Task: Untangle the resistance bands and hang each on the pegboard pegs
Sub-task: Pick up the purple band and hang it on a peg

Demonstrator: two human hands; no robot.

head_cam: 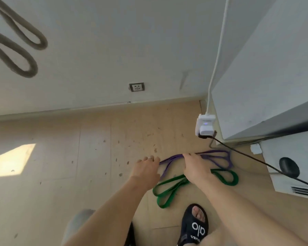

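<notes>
Currently, both hands work low over the wooden floor (60, 157), near the wall. At far left, grey loops (16, 50) hang against the wall; whether they count among the task's bands cannot be told, and no pegboard is in view.

The left hand (146, 168), wearing a ring, hovers with fingers loosely extended and appears to hold nothing. Its fingertips lie just beside the left end of the purple band (219, 158); contact cannot be confirmed.

The right hand (196, 166) is on the purple band near its middle. Its fingers curl down over the strands and seem to pinch them, though the grip itself is hidden behind the hand.

The purple band's long axis runs left to right across the floor, away from the left hand and under the right, ending in loops at far right. The green band (169, 189) lies nearer the person, roughly parallel, passing beneath the right forearm. The two bands come close together on the right; whether they interlock there cannot be told.

Judgement: the right hand is better placed to lift the purple band clear. A black cable (247, 155) from the white plug adapter (205, 126) runs just beyond the purple loops and could snag.
</notes>
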